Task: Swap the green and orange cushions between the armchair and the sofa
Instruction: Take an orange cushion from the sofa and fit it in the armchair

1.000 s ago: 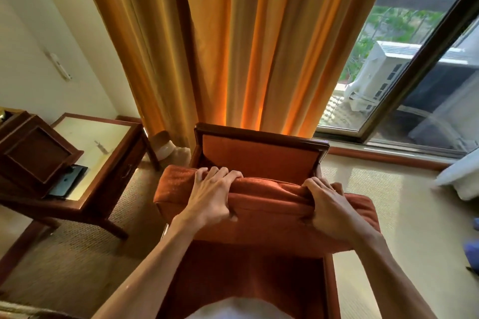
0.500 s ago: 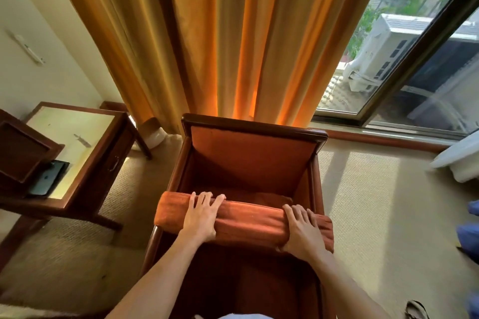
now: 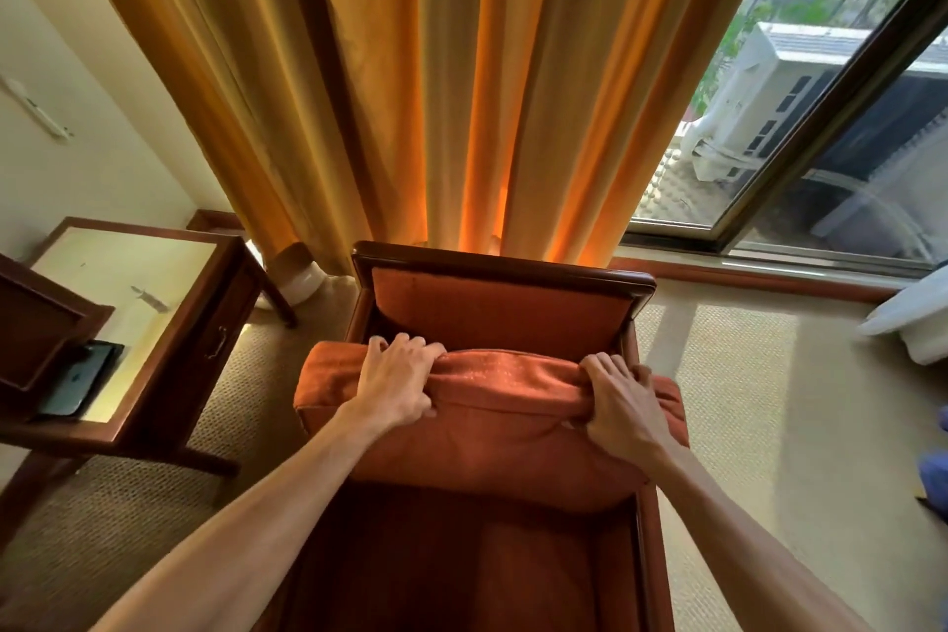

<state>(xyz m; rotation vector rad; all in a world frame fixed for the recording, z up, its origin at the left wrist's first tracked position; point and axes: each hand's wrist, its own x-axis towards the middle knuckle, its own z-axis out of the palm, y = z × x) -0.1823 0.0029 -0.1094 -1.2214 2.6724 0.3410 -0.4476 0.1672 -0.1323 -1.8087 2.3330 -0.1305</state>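
The orange cushion (image 3: 502, 426) stands tilted on edge inside the wooden armchair (image 3: 502, 267), its top edge level with the armrests. My left hand (image 3: 397, 385) grips the cushion's upper left edge, fingers curled over it. My right hand (image 3: 623, 405) grips the upper right edge the same way. The chair's orange backrest (image 3: 502, 308) shows behind the cushion, and the dark seat base lies bare below it. No green cushion or sofa is in view.
A wooden side table (image 3: 154, 323) with a glass top and a dark phone (image 3: 77, 385) stands to the left. Orange curtains (image 3: 436, 67) hang behind the chair. A glass door (image 3: 821, 144) is at the right, white bedding (image 3: 913, 323) at the far right.
The cushion went down flat across the chair half a second ago and is now lifted back up on edge. Both hands curled round its top edge again.
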